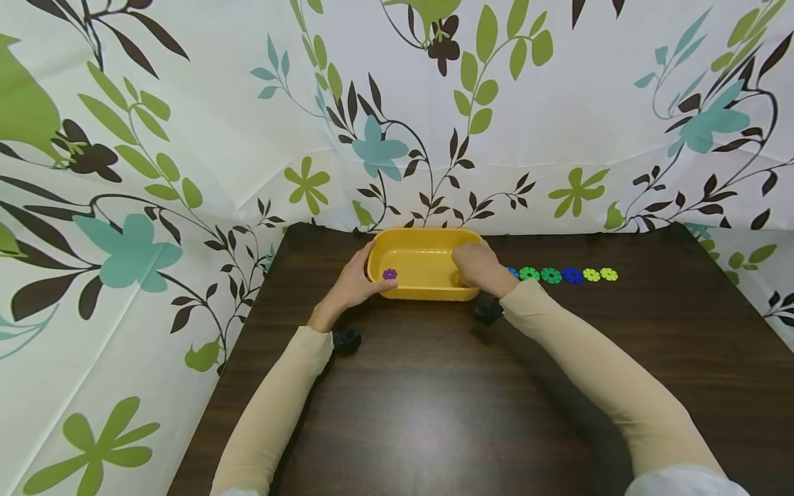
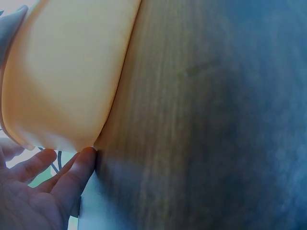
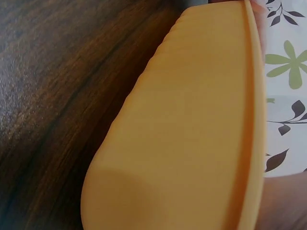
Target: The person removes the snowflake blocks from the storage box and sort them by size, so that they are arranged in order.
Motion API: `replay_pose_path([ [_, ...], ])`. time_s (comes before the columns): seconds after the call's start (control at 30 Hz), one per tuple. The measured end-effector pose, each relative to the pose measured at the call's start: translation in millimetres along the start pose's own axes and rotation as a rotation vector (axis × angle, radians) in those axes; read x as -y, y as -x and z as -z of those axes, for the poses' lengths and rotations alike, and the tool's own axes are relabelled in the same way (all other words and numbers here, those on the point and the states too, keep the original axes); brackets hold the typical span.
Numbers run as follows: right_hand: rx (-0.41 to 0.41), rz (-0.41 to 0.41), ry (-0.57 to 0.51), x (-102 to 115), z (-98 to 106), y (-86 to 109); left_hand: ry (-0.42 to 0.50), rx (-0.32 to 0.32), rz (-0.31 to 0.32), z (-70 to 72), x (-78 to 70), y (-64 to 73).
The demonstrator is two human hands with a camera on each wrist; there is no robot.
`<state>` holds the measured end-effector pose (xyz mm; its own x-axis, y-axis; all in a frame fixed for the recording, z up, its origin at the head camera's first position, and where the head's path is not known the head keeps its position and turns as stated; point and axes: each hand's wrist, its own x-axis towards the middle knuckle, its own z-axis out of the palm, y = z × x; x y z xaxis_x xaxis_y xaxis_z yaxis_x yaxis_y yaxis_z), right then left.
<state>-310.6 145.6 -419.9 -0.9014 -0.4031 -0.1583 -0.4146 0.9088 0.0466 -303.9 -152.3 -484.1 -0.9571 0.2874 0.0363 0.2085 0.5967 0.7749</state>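
Note:
A yellow plastic tub (image 1: 428, 293) stands at the back of the dark table. My left hand (image 1: 355, 281) grips its left end, thumb over the rim; in the left wrist view, fingertips (image 2: 87, 154) touch the outer wall. One purple flower-shaped disc (image 1: 389, 274) lies inside, close to that thumb. At the tub's right end, my right hand (image 1: 482, 267) reaches over the rim and down inside. Its fingertips are hidden, and whether they hold anything cannot be seen. The tub's outer side (image 3: 182, 120) fills much of the right wrist view.
Right of the tub, a row of flower-shaped discs runs along the table (image 1: 422, 386): a light green disc (image 1: 530, 273), a teal disc (image 1: 551, 275), a dark blue disc (image 1: 573, 275) and yellow discs (image 1: 609, 274). A patterned curtain (image 1: 248, 138) hangs behind and at the sides.

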Motion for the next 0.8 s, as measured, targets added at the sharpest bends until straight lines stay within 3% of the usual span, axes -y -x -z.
replay_pose_path([
  [0.47,0.072,-0.021,-0.066,-2.3,-1.1,-7.0,-0.001,-0.006,0.027,-2.1,1.1,1.2],
  [0.63,0.025,-0.046,-0.136,-1.8,-5.6,-9.9,-0.004,0.000,0.028,-1.6,0.3,1.5],
  [0.8,-0.011,-0.045,-0.272,-3.7,-6.2,-11.9,0.002,0.000,0.020,0.0,-1.2,1.3],
])
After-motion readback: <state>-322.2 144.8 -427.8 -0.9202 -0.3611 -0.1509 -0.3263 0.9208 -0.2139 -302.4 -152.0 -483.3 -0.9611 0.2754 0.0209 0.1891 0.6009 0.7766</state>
